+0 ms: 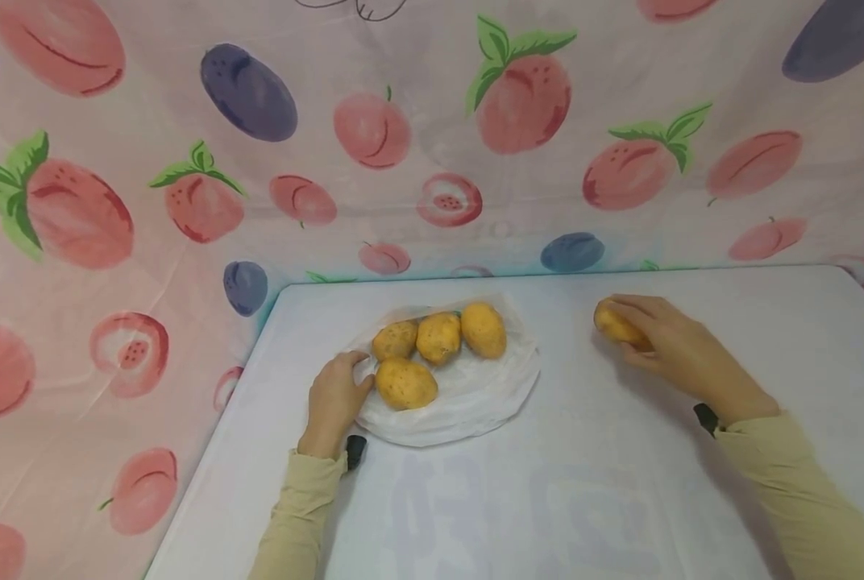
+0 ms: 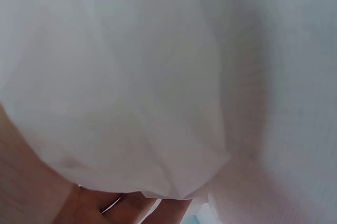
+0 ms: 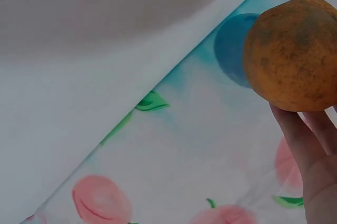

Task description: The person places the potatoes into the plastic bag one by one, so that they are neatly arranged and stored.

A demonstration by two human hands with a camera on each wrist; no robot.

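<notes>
Several yellow potatoes lie on a spread white plastic bag (image 1: 475, 403): one potato (image 1: 406, 384) at the front left, the others in a row behind it, ending with an upright potato (image 1: 483, 330). At the bag's left edge, my left hand (image 1: 334, 400) holds the rim between thumb and fingers, close to the front potato. In the left wrist view the bag's thin film (image 2: 131, 87) covers much of those fingers. Off to the right, my right hand (image 1: 660, 342) grips another potato (image 3: 295, 55) above the table, its skin dotted with dark specks.
The white-covered table (image 1: 548, 499) meets a fruit-printed cloth (image 1: 417, 80) hanging behind it and along the left. A dark strap piece (image 1: 355, 451) shows at the left wrist, and a similar dark piece (image 1: 706, 419) at the right wrist.
</notes>
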